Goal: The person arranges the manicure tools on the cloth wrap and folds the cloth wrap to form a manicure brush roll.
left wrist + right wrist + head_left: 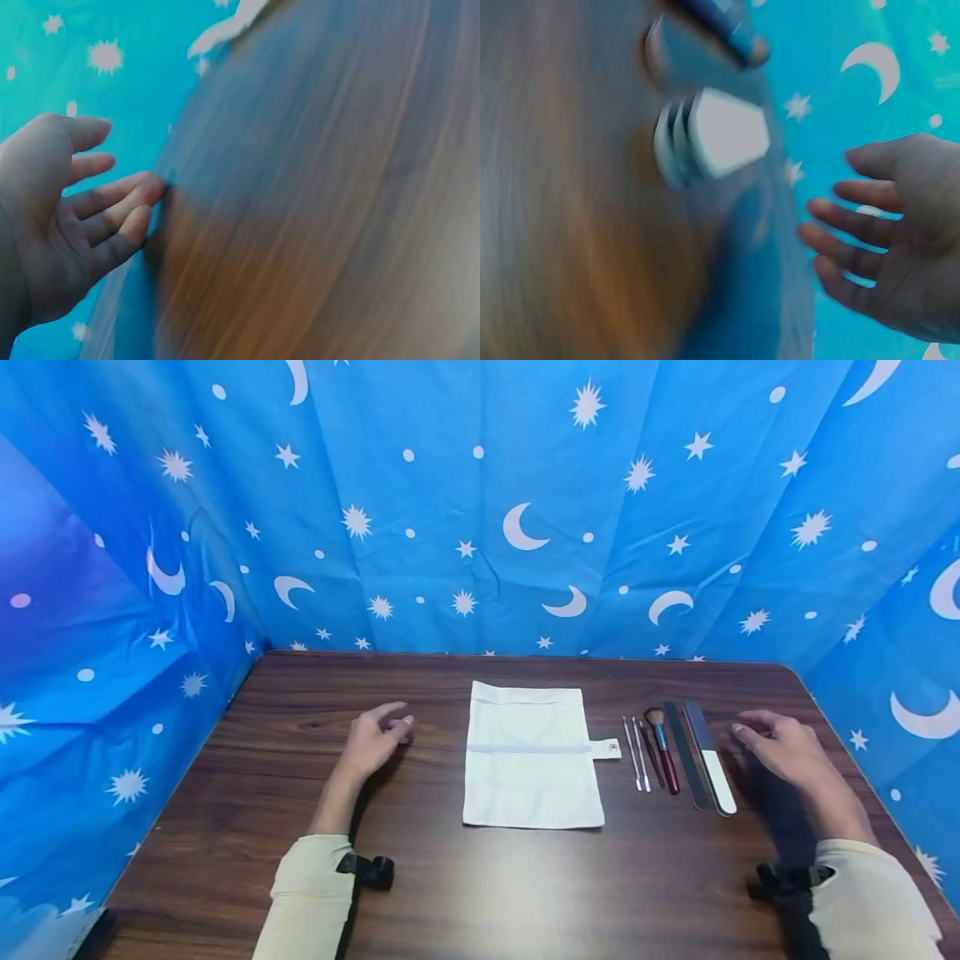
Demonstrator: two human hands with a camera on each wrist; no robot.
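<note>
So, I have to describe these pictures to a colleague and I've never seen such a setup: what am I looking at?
There is no machine, just a person's two bare hands. The wide picture comes from a head camera looking forward and down. The other two come from small cameras worn at the wrists: one shows the left hand, the other the right hand, both views partly blurred.

On the wooden table lies a flat white cloth piece with a snap tab. Right of it, in a row, lie two thin metal tools, a slim dark tool, a brush, a dark flat strip and a grey-and-white strip.

Neither hand holds anything: the left is beside the cloth, the right beside the grey-and-white strip.
</note>
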